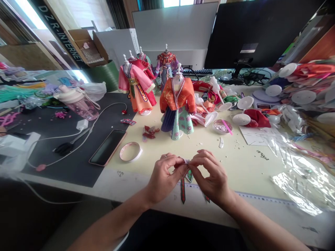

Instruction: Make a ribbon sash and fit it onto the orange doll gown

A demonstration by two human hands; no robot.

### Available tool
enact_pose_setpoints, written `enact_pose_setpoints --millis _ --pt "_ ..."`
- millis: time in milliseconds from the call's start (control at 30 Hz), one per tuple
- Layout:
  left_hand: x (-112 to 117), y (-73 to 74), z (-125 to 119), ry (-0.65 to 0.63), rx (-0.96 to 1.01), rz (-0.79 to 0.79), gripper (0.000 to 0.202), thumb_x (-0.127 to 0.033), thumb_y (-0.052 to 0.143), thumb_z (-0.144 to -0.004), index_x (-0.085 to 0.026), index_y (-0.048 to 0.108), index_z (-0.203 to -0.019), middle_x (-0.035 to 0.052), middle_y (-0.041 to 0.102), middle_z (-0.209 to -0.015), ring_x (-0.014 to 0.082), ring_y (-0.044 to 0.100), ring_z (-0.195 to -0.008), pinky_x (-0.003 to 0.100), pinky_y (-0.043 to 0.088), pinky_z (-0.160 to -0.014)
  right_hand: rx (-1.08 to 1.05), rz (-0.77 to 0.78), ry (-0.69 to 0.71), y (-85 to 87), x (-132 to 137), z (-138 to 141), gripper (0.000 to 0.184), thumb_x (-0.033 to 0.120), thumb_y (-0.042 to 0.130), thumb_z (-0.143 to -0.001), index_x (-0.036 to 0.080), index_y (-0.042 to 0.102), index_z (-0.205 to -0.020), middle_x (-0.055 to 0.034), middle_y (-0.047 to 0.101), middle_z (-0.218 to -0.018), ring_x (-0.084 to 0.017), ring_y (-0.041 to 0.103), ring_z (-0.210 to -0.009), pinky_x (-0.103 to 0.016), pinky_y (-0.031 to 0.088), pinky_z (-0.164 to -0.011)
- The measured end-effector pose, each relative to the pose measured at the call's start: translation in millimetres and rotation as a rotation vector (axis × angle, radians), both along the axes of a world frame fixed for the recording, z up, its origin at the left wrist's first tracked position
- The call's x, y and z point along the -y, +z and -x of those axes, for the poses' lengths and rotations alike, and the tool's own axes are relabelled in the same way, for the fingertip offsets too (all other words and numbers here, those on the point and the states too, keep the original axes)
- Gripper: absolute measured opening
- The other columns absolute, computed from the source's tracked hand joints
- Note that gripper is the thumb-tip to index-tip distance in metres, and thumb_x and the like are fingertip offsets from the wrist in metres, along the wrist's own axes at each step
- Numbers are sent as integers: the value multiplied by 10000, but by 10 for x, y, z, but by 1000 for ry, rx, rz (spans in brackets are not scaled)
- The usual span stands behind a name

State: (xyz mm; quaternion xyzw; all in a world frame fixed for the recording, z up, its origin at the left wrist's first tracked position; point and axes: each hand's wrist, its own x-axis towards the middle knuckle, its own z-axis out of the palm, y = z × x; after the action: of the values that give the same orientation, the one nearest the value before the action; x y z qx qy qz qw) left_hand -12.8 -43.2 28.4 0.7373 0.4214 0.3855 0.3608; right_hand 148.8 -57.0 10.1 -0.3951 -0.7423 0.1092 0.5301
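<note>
Small pale piece (pixel 186 161) is held at the near side of the worktop (pixel 246 167), pinched between the two hands. Fingers of the left hand (pixel 166 174) grasp its left end, thumb and index tips pressed together; those of the right hand (pixel 210 174) grip it from the right in the same way, nearly meeting the left ones. Just below hang or lie a green pointed piece (pixel 189 176) with a beaded-looking edge and a narrow red-and-green strip (pixel 183 191); whether they are joined to the pale piece I cannot tell. A second strip tip (pixel 206 198) shows partly behind the right hand. A white measuring strip (pixel 261 198) runs along the near edge, passing beneath the hands.

To the left lie a tape roll (pixel 131 152) and, beside it, a phone (pixel 108 147) on a dark mat (pixel 81 170). Farther off, an orange-robed figure (pixel 178 101) stands upright, with a pink-robed figure (pixel 137 83) to its left. On the right are a small dish (pixel 222 126), a pink stick across it (pixel 227 127), and crumpled clear plastic (pixel 295 191).
</note>
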Motion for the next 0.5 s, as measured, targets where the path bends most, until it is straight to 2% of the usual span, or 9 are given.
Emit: enact_pose_setpoints --millis 100,233,300,400,500 --pt "-8 15 6 -16 9 54 131 -195 563 -853 -150 613 -741 -6 556 -674 110 512 -669 231 408 -684 -80 133 26 30 8 -2 137 70 582 -799 203 552 -784 11 552 -696 -130 517 -681 -331 438 -723" --pt "-7 52 3 -58 34 144 143 -162 531 -851 -132 610 -734 -13 525 -644 92 499 -616 205 402 -611 -279 538 106 59 11 -35 133 197 566 -847 200 534 -718 24 524 -683 -111 486 -659 -264 397 -635" --pt "-7 70 1 -72 60 184 152 -154 523 -848 -125 611 -728 -17 518 -629 82 486 -584 198 395 -585 -384 692 144 48 2 -55 158 267 574 -854 198 546 -714 28 518 -677 -105 467 -653 -251 380 -622" --pt "-12 81 -2 -90 99 238 151 -155 516 -844 -119 626 -747 -12 532 -642 77 475 -574 191 388 -566 -512 816 191 18 -19 -72 182 315 604 -839 192 569 -709 26 525 -677 -105 461 -668 -246 369 -634" --pt "-23 81 0 -99 125 301 157 -160 509 -842 -115 656 -808 1 564 -684 85 480 -615 188 389 -577 -581 856 226 8 -36 -73 174 312 627 -823 188 588 -707 22 538 -683 -107 464 -683 -249 367 -657"
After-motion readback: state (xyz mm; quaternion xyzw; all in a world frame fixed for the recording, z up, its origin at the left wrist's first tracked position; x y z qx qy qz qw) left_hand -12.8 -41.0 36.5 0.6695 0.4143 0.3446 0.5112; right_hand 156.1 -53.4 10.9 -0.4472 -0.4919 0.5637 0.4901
